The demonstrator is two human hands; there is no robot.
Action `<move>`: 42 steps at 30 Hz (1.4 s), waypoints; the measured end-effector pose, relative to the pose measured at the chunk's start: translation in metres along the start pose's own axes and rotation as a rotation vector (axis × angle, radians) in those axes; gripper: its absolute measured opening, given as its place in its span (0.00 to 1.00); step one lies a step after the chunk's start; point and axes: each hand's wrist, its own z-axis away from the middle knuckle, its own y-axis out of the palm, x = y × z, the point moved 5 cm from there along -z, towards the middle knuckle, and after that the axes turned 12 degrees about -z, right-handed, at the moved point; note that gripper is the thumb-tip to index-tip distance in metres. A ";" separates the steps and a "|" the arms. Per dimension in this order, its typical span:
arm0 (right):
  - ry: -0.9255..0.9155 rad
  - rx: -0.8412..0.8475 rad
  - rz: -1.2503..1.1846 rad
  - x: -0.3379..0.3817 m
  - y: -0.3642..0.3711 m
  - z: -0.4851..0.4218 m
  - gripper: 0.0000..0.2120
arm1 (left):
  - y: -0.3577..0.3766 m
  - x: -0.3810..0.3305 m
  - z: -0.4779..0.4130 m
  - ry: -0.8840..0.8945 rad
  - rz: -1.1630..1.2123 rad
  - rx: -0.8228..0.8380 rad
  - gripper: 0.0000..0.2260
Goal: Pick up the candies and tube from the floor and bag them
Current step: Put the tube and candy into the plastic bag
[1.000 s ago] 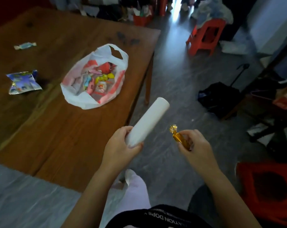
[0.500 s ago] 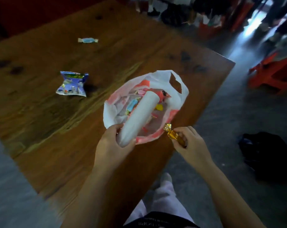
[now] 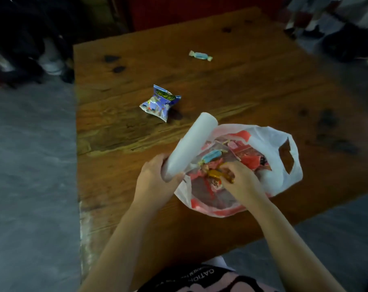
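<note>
A white and red plastic bag lies open on the wooden table, with several wrapped candies inside. My left hand grips the lower end of a white tube, which tilts up over the bag's left rim. My right hand is inside the bag's mouth, holding a gold-wrapped candy just above the other candies. A blue-wrapped candy lies in the bag near the tube.
A blue snack packet lies on the table behind the tube. A small blue wrapped candy lies farther back. Grey floor lies left of the table; dark clutter fills the far corners.
My right hand has moved from beside the bag's rim into its mouth with the gold candy. The tube has shifted to the bag's left rim. The view has swung left.
</note>
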 end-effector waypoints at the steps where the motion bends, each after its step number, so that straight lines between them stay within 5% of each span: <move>1: -0.007 0.009 -0.015 -0.002 -0.001 -0.002 0.13 | 0.001 -0.004 -0.003 0.024 -0.022 -0.013 0.22; 14: -0.108 -0.214 -0.160 -0.029 -0.076 0.005 0.11 | 0.065 -0.058 -0.067 0.243 -0.366 0.133 0.28; 24: -0.165 -0.142 -0.180 -0.030 -0.077 -0.005 0.10 | 0.089 -0.049 -0.082 0.214 -0.415 0.144 0.29; 35: -0.289 0.007 -0.051 -0.001 -0.053 -0.020 0.12 | 0.024 -0.024 -0.002 0.059 -0.415 -0.196 0.14; 42: -0.441 0.136 0.052 0.051 0.003 -0.007 0.12 | -0.012 0.035 0.075 -0.181 -0.474 -0.228 0.18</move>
